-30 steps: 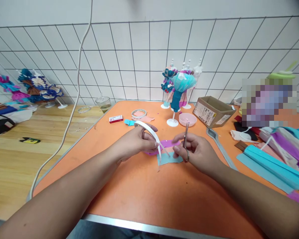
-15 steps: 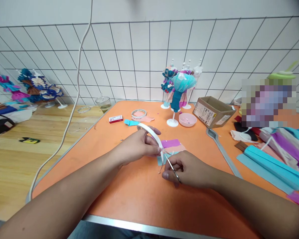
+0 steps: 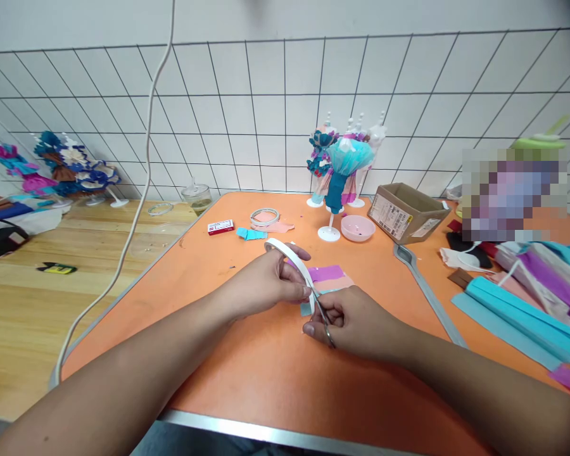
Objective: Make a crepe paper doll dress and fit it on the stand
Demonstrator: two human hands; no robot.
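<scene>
My left hand (image 3: 270, 278) is closed around a narrow white roll of tape (image 3: 292, 254), held on edge above the table. A pair of scissors (image 3: 323, 316) is in my right hand (image 3: 349, 323), with thumb and fingers at the handle loops. The blades meet the tape's near end, close to my left fingertips; the exact contact is too small to make out. Beneath and behind my hands lie crepe paper pieces, a purple strip (image 3: 327, 273) and a peach strip (image 3: 341, 285), with light blue paper (image 3: 306, 309) partly hidden by the tape.
Dressed mini stands (image 3: 333, 190) rise at the back, beside a pink bowl (image 3: 358, 228) and an open cardboard box (image 3: 406, 215). Another tape roll (image 3: 265, 218), a small red-white box (image 3: 220, 227) and blue paper (image 3: 251, 234) lie farther left. Crepe rolls (image 3: 522, 316) cover the right side. A cable (image 3: 148, 126) hangs left.
The scissors have shifted slightly left and turned steeper, their blades closer against the tape. The dangling strip end below the tape no longer shows clearly. My left hand has barely moved.
</scene>
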